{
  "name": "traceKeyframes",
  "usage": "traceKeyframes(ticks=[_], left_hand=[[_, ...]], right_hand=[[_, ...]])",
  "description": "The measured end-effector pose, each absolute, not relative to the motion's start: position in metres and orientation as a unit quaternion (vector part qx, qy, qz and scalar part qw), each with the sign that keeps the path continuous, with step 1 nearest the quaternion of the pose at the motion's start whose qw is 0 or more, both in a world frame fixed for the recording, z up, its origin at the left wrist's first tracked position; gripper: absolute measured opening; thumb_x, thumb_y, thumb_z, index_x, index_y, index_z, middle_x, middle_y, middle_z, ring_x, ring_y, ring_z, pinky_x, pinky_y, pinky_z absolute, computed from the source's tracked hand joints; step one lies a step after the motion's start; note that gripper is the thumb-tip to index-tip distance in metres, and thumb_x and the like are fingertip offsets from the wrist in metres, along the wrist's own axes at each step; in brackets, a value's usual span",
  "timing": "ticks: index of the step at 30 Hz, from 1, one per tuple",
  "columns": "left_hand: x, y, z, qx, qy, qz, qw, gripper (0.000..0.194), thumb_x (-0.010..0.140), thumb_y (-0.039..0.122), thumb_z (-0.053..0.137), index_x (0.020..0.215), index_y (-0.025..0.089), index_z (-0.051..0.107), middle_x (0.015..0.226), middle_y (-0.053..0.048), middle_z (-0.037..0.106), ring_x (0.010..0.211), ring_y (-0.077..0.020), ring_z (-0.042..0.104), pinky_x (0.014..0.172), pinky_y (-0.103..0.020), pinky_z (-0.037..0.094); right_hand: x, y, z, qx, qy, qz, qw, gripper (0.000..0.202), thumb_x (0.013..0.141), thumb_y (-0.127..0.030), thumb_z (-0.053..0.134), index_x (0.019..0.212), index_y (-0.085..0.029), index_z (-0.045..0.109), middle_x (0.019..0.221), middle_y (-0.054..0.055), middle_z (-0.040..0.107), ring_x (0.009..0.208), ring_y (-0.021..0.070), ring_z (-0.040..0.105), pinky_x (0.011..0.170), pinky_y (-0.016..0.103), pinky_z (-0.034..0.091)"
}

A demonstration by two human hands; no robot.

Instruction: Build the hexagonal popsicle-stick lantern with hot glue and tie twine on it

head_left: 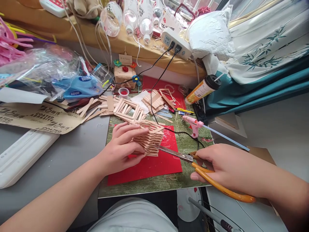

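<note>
A box-like stack of wooden craft sticks stands on a red sheet in the middle of the green board. My left hand is wrapped round the stack's left side, fingers on its top edge and side. In my right hand are scissors with orange handles; their blades point left, and the tips touch or reach into the lower right side of the stack. Whether the blades are fully closed is hard to tell.
Behind lie loose sticks, stick frames and a decorated stick box. A pink glue gun with a long glue stick, its cable and a drink cup are at the right. Sandpaper and plastic bags lie left.
</note>
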State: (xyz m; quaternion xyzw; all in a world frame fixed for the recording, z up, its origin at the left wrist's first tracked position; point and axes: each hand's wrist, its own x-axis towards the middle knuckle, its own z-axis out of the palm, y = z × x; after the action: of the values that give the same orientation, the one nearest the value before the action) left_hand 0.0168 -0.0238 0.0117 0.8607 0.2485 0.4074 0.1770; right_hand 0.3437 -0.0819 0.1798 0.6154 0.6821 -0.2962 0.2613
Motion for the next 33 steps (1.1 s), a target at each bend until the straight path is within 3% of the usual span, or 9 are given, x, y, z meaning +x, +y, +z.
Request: traceKeyframes(ticks=[10, 33], left_hand=[[0.017, -0.023, 0.012, 0.863, 0.241, 0.407, 0.178, 0.016, 0.089, 0.019, 0.084, 0.094, 0.03, 0.074, 0.151, -0.006, 0.071, 0.144, -0.0304, 0.058, 0.123, -0.055, 0.041], [0.017, -0.021, 0.01, 0.858, 0.236, 0.417, 0.184, 0.013, 0.09, 0.022, 0.085, 0.095, 0.029, 0.075, 0.15, -0.007, 0.071, 0.145, -0.0305, 0.058, 0.123, -0.055, 0.042]], right_hand=[[0.339, -0.081, 0.173, 0.613, 0.681, -0.302, 0.262, 0.065, 0.094, -0.086, 0.056, 0.074, -0.024, 0.064, 0.066, 0.004, 0.065, 0.057, 0.02, 0.055, 0.055, 0.032, 0.03], [0.354, -0.078, 0.158, 0.618, 0.628, -0.398, 0.256, 0.053, 0.089, -0.074, 0.073, 0.077, -0.023, 0.064, 0.074, 0.001, 0.066, 0.065, 0.0192, 0.055, 0.059, 0.03, 0.035]])
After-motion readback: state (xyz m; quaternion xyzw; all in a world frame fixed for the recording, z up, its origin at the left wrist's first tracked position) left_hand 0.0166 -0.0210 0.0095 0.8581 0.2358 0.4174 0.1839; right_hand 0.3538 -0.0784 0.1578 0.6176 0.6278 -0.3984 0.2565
